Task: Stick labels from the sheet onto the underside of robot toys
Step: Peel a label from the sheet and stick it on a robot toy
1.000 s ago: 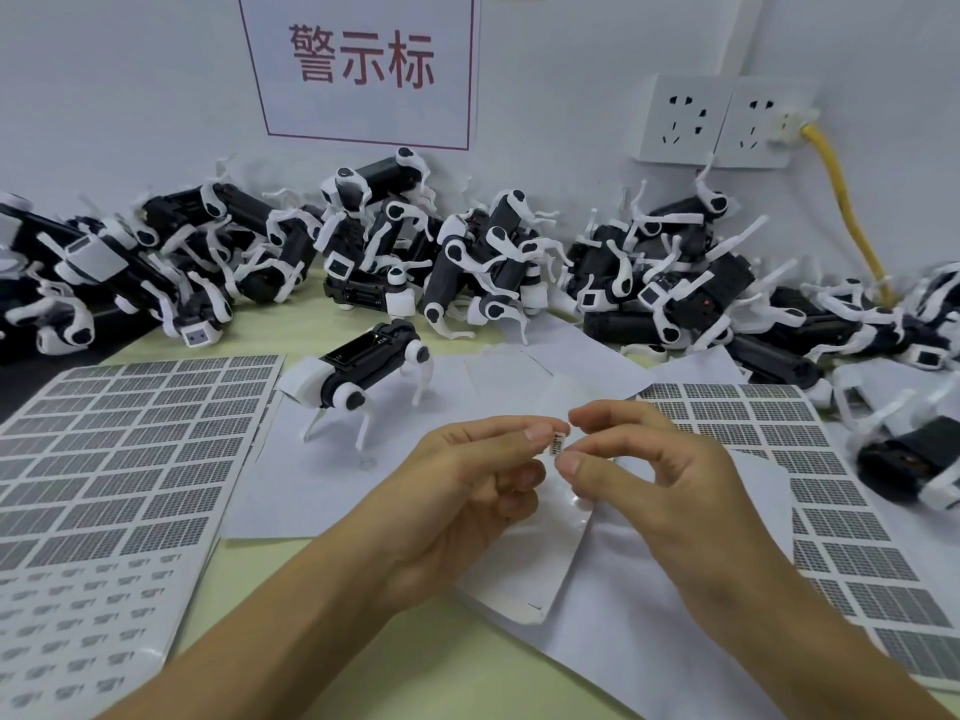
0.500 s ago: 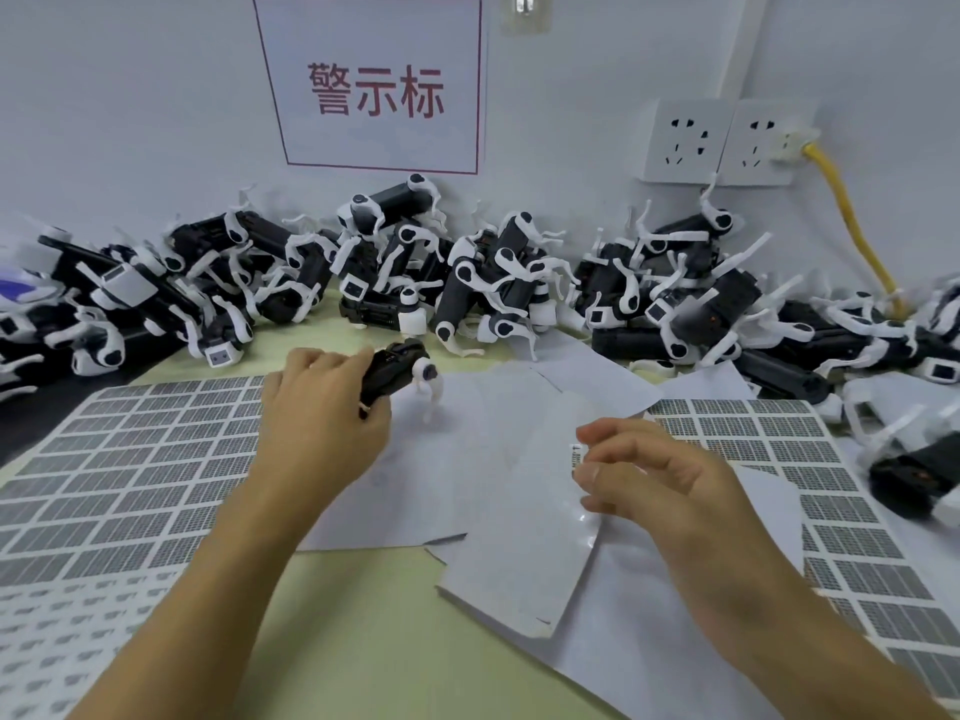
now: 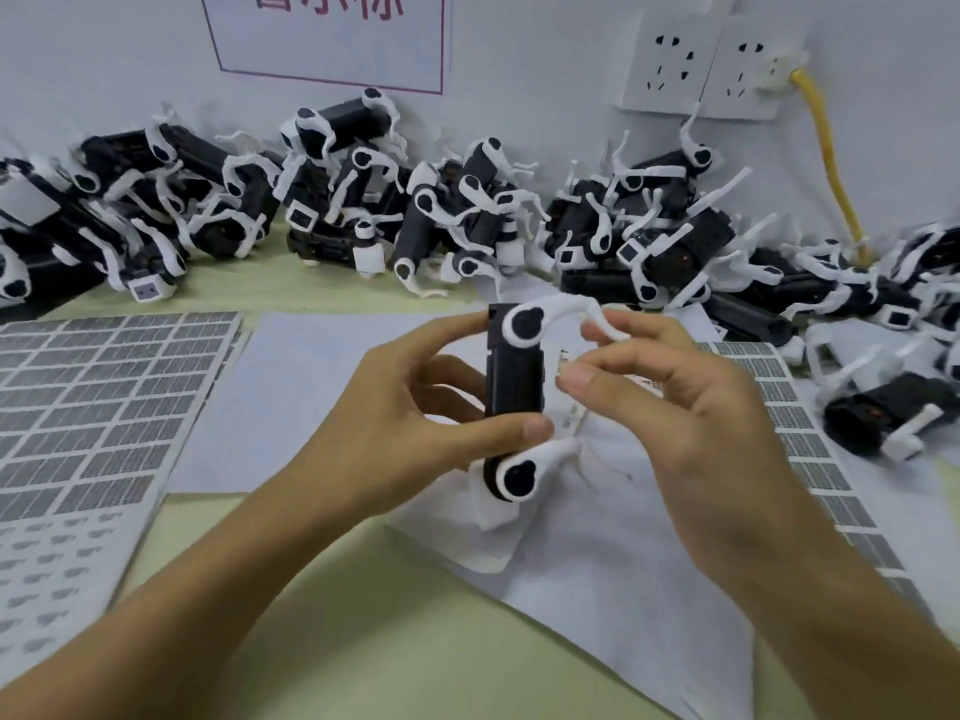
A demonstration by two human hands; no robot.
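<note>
the left hand (image 3: 395,407) grips the robot toy (image 3: 514,387) upright above the middle of the worktop (image 3: 363,641), thumb and fingers curled round its black body. the right hand (image 3: 691,433) is just beside it, thumb and forefinger pinching a small label (image 3: 565,358), other fingers loosely curled. label sheets (image 3: 88,387) lie at the left edge.

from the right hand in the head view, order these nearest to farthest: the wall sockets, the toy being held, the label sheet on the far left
Measured from the right hand:
1. Held robot toy, just to its left, gripped by the left hand.
2. Wall sockets, up on the wall behind.
3. Left label sheet, across the table at the left edge.
</note>
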